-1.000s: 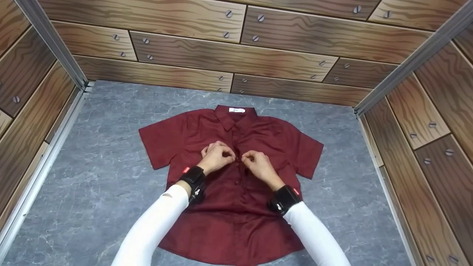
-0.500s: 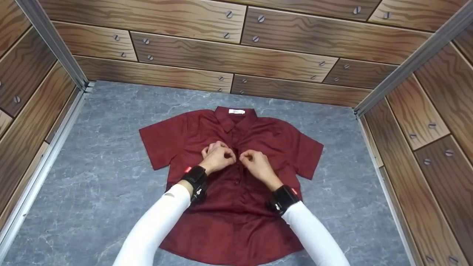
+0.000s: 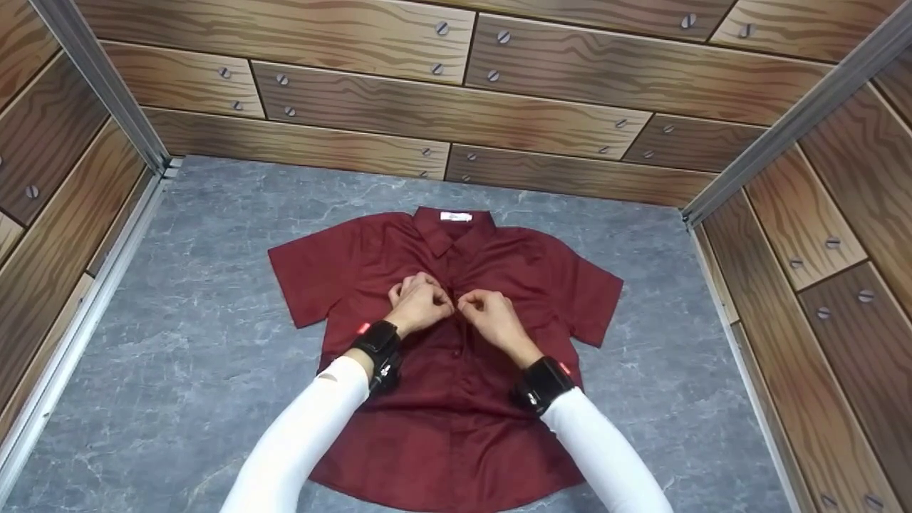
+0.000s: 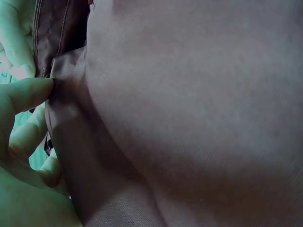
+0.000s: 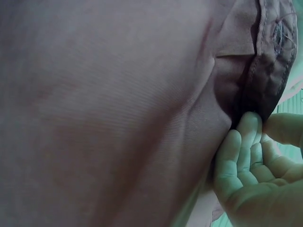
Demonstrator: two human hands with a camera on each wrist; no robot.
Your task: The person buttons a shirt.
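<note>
A dark red short-sleeved shirt lies front up, its collar away from me. At mid-chest both hands meet over the front opening. My left hand pinches the front edge between thumb and forefinger. From the other side, my right hand pinches the stitched placket, fingertips close to the left hand's. A buttonhole with loose threads shows on that placket in the right wrist view. Lower on the front is a small button. Whatever lies between the fingertips is hidden.
Grey marbled tabletop surrounds the shirt. Wood-patterned panels wall off the back and both sides, with metal rails along the edges. A white label sits inside the collar. Each wrist wears a black strapped camera.
My right hand has shifted slightly left, bringing its fingertips closer to the left hand's. The left hand stays almost still, and the shirt keeps its place.
</note>
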